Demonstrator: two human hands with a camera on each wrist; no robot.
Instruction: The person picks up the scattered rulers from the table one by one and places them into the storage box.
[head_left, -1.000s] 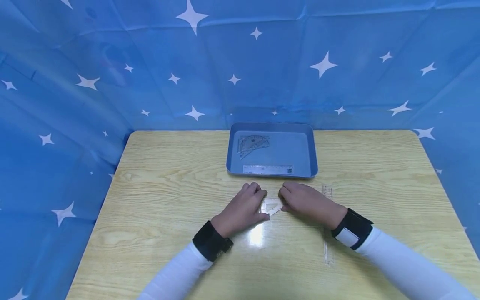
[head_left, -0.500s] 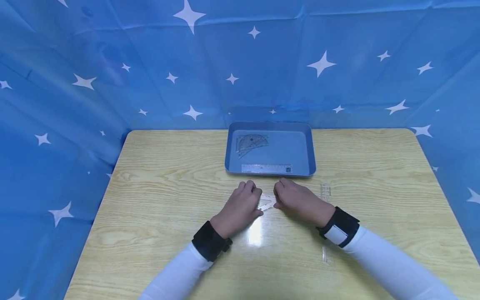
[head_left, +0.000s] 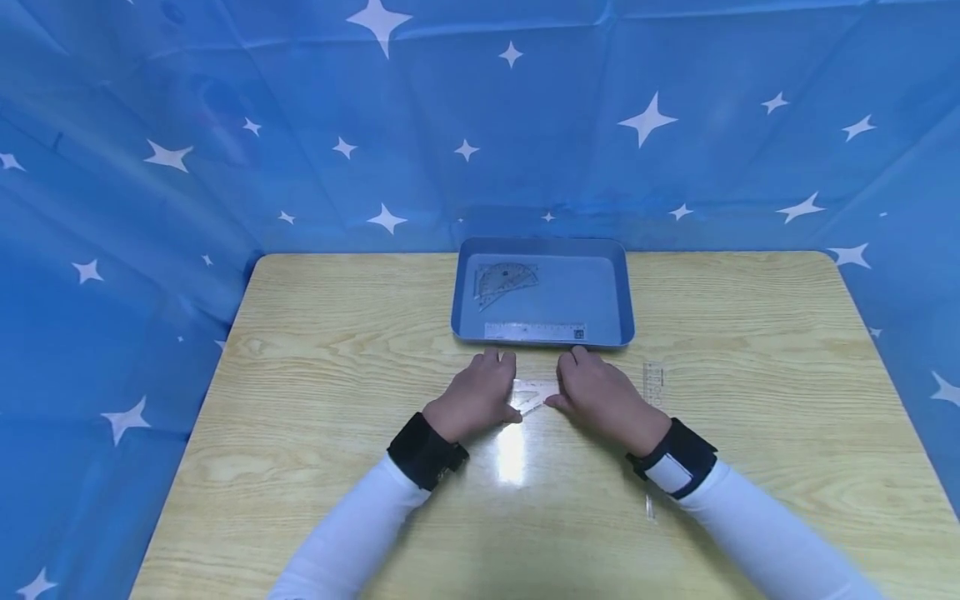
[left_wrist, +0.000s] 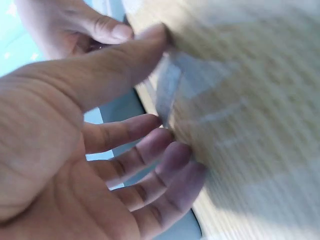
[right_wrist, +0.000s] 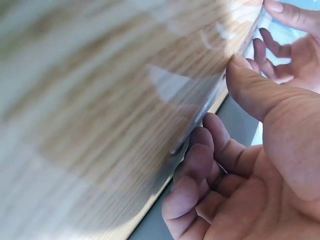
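A clear set square (head_left: 531, 392) lies between my two hands, just in front of the blue tray. My left hand (head_left: 474, 398) holds its left side, with the thumb at the lower corner and the fingers toward the tray. At the opposite end, my right hand (head_left: 606, 402) pinches it between thumb and fingers. In the left wrist view the set square (left_wrist: 169, 89) shows as a blurred clear sliver between thumb and index fingertip. The right wrist view has its thin edge (right_wrist: 197, 120) running along the fingertips, close over the wood.
The blue tray (head_left: 628, 304) stands at the table's back edge. Inside are a protractor (head_left: 510, 277) overlapping another clear piece, and a clear ruler (head_left: 534, 332) along the front. A long clear ruler (head_left: 653, 379) lies on the table (head_left: 315, 358), partly under my right forearm.
Both hands have shifted slightly left and toward the tray with the set square between them. My left fingers reach out straighter than before. The view has tilted a little.
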